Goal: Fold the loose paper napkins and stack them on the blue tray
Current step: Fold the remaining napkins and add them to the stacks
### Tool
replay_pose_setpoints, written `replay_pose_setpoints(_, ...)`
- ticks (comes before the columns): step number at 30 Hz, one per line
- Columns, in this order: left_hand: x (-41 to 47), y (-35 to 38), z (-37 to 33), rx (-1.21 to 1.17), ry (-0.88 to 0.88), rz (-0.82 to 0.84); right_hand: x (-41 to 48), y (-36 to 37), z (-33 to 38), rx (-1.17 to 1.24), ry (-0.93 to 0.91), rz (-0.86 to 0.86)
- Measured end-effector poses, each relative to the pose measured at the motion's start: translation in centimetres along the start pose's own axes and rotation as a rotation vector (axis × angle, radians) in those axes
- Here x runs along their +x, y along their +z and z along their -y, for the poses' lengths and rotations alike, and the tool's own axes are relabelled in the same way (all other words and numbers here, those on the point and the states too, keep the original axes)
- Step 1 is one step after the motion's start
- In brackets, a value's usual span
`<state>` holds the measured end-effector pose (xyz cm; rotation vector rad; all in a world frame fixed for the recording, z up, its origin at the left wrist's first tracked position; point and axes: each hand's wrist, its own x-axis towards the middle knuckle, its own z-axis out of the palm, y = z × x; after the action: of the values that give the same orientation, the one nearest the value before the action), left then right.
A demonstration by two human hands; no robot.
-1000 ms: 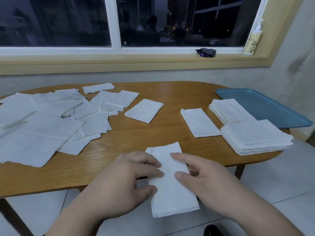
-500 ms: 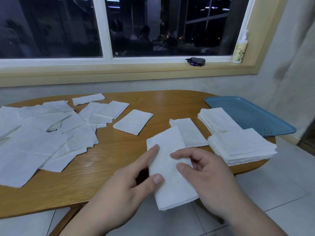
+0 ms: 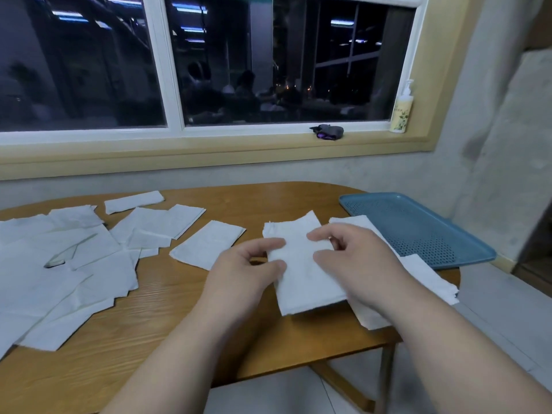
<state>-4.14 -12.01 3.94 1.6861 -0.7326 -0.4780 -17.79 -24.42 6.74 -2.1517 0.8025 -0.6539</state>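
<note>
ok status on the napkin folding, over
Left hand and right hand both pinching one folded napkin. Not on the blue tray yet. Folded stack partly behind the right hand; loose napkins spread left on the table.

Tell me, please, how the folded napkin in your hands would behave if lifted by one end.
The folded napkin is thin paper, so it would probably droop, not stay stiff. It seems light: the left hand and right hand hold it by fingertips. Its ragged top edge suggests it tears easily.
</note>
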Motion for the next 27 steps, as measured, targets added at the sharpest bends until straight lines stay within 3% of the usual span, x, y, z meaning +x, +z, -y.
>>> replay_pose_setpoints(7, 5.7, 2.1, 0.1, 0.197, -0.019, 0.049, 6.2, 0.2, -1.5, -0.42, 0.026, 0.174)
replay_pose_setpoints(14, 7.8, 3.2, 1.7, 0.433, 0.016, 0.118, 7.7, 1.1, -2.9, -0.584, 0.055, 0.27)
replay_pose_setpoints(22, 8.1, 3.5, 2.3, 0.657, 0.035, 0.174, 7.8, 2.3, -3.9, -0.813, -0.033, 0.311)
replay_pose_setpoints(27, 7.4, 3.0, 2.6, 0.76, 0.06, 0.163, 7.3, 2.1, -3.5, -0.907, -0.113, 0.19)
